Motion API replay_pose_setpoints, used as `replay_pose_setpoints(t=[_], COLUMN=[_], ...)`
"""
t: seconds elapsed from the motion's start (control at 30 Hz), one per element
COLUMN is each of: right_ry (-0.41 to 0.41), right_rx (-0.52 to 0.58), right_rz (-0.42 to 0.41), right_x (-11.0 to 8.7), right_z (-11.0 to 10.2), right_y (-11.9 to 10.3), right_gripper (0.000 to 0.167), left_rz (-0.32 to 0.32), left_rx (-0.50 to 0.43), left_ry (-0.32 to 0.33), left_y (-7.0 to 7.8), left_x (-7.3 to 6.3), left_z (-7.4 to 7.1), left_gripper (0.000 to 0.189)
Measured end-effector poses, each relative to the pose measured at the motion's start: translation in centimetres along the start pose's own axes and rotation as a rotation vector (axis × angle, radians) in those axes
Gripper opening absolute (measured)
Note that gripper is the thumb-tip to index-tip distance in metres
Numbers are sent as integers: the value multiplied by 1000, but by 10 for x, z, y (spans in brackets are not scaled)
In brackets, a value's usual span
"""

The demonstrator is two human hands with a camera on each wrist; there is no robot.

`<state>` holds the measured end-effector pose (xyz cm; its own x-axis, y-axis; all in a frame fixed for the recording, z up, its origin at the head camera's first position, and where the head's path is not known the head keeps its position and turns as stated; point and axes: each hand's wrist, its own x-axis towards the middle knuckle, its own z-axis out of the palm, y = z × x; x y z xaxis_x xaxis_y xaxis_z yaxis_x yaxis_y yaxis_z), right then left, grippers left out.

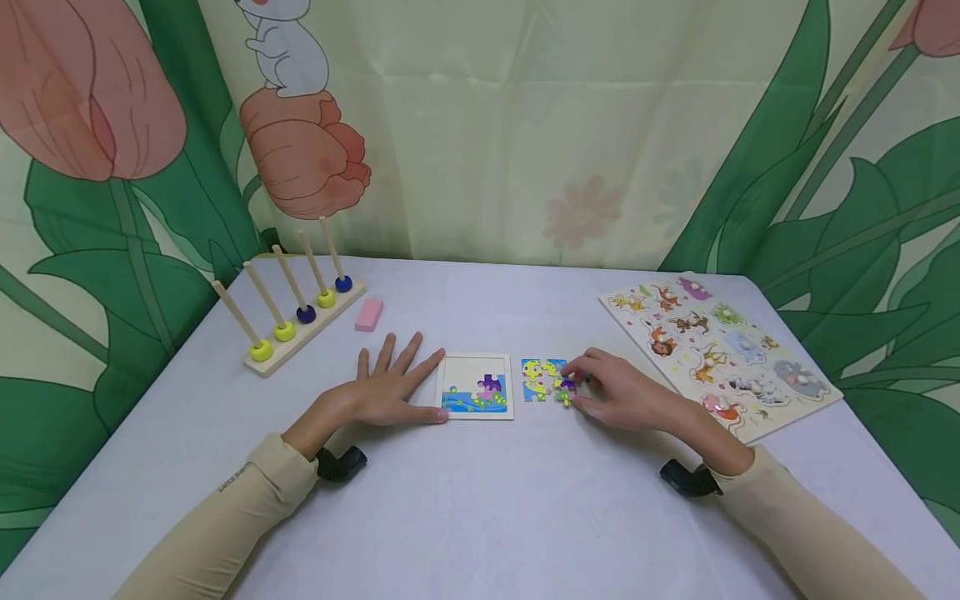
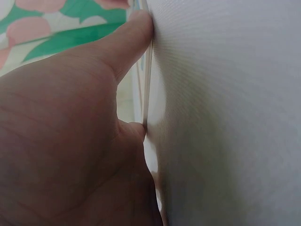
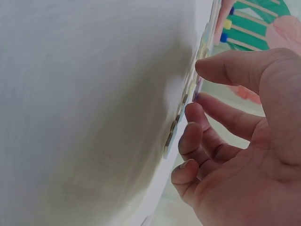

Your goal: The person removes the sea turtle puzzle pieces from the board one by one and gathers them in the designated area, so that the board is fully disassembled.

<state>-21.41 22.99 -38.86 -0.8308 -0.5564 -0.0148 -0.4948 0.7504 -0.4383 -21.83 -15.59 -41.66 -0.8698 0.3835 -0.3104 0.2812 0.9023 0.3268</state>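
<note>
Puzzle pieces (image 1: 536, 388) lay just right of the frame (image 1: 510, 387), at the right hand's (image 1: 618, 392) fingertips.
From my remote seat, I saw the left hand (image 1: 386, 396) with fingers spread, thumb and index touching the frame's left side; the right's fingers were bent, but I couldn't tell whether they pinched a piece.

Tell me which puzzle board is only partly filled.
The small framed board touching the left hand: its upper part is bare, while the large animal board shows figures all over.
</note>
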Motion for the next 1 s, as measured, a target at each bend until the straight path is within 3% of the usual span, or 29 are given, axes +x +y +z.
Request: replay_pose_setpoints(t=[1.0], right_ry=[-36], right_rx=[-6], right_rz=[-6], right_x=[3], right_z=[2], right_y=[1], right_gripper=[35], left_rz=[14], left_rx=[-8], left_ry=[0], left_y=[0], left_x=[-3], left_z=[-1], left_gripper=[107])
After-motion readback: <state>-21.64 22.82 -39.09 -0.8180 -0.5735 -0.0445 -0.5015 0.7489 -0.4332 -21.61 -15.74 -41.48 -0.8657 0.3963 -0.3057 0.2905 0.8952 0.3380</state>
